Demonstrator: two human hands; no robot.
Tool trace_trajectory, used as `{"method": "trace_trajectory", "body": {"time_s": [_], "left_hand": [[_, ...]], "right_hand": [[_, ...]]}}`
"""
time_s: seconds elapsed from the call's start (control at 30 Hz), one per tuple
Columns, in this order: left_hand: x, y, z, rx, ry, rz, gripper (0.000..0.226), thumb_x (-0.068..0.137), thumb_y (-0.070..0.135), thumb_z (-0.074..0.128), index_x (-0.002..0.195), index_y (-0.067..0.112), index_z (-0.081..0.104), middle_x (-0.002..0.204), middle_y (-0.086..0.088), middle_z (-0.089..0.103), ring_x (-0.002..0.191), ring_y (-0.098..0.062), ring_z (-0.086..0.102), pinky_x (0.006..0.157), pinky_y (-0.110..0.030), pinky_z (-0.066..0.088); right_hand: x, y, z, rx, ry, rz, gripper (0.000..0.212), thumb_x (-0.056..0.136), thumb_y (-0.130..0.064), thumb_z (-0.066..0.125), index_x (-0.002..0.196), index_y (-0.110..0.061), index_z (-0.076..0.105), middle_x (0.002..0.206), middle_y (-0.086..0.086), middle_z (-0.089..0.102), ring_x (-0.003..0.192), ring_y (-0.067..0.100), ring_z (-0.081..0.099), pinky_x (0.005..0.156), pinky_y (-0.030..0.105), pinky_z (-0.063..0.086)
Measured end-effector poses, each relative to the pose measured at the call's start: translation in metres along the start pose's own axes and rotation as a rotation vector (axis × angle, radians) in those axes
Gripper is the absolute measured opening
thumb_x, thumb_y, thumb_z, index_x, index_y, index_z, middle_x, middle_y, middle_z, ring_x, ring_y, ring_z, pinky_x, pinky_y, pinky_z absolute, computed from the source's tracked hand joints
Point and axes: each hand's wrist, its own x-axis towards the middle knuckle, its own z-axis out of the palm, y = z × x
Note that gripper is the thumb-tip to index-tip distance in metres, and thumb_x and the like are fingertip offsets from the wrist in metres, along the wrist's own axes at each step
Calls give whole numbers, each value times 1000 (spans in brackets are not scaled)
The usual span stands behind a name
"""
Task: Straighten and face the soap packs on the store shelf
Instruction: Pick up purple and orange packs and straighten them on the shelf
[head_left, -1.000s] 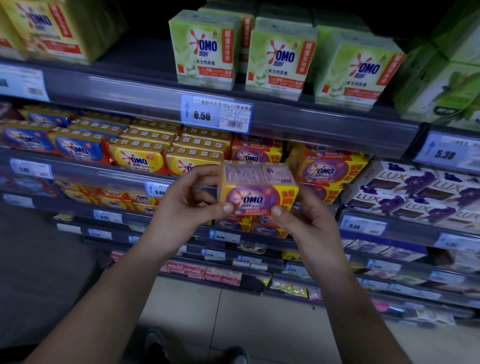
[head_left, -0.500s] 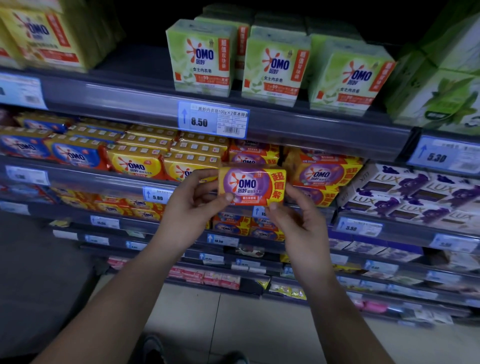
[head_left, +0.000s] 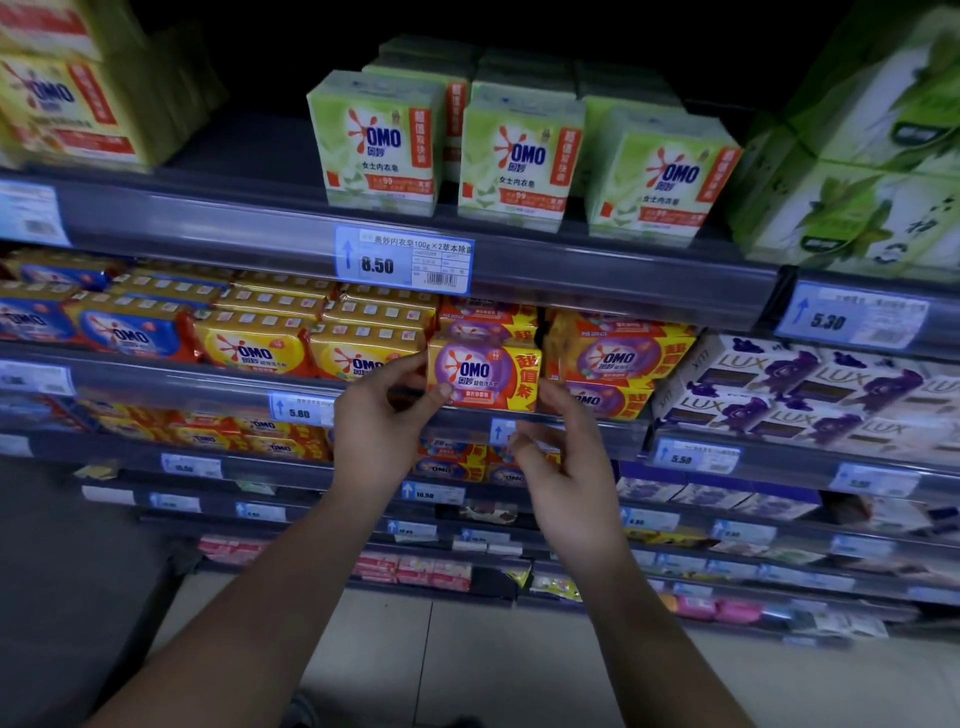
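A purple-and-orange OMO soap pack (head_left: 483, 371) stands label-forward at the front of the middle shelf (head_left: 171, 379), in the gap between yellow OMO packs (head_left: 254, 353) and more purple OMO packs (head_left: 618, 358). My left hand (head_left: 379, 426) pinches its lower left corner, thumb on the front face. My right hand (head_left: 566, 457) hangs just below the pack's right end with its fingers apart; only the index fingertip is near the lower right corner, and the thumb is off the pack.
Green OMO boxes (head_left: 519, 161) stand on the shelf above, behind a price tag (head_left: 402, 265) reading 8.50. Purple Lux boxes (head_left: 810, 389) fill the shelf to the right. Blue OMO packs (head_left: 124, 332) lie at the left. Lower shelves hold more soap; tiled floor lies below.
The pack was turned from top-up to label-forward and carried forward into the shelf row. My right hand has let go of it and dropped a little; my left hand still holds it.
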Motion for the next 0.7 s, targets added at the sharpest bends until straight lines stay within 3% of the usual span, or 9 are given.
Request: {"method": "trace_trajectory", "body": {"time_s": [0.07,0.2,0.33,0.43,0.7], "left_hand": [[-1,1,0,23,25,1,37,88,31,80,121,16,73,95,4,75,90,-6,70,78,-29,58],[-5,0,0,36,66,-19,28,84,33,83,104,16,74,91,13,71,89,4,68,78,-23,56],[-5,-1,7,90,84,-15,23,83,30,85,97,20,70,85,16,69,83,7,65,70,-13,49],[-2,-4,13,128,113,-32,23,84,29,85,91,19,66,80,15,65,78,3,62,65,-14,45],[4,-15,15,180,142,-38,28,85,35,84,85,17,62,77,9,62,73,1,59,61,-13,39]], "right_hand": [[0,0,0,-21,33,-36,49,99,-8,61,145,-24,51,141,-7,45,117,-12,54,90,10,52],[-2,3,5,-71,8,-51,45,99,-6,59,142,-18,55,141,-10,43,115,-18,52,106,26,51],[-3,7,13,-186,-24,-67,51,99,-12,60,149,-16,49,151,-10,38,132,-2,46,113,34,45],[-2,8,18,-204,-48,-32,58,98,-14,59,154,-19,42,158,-10,36,146,13,40,119,40,38],[-5,10,25,-247,-63,-3,62,99,-16,60,157,-22,37,166,-11,28,153,11,28,122,38,34]]}}
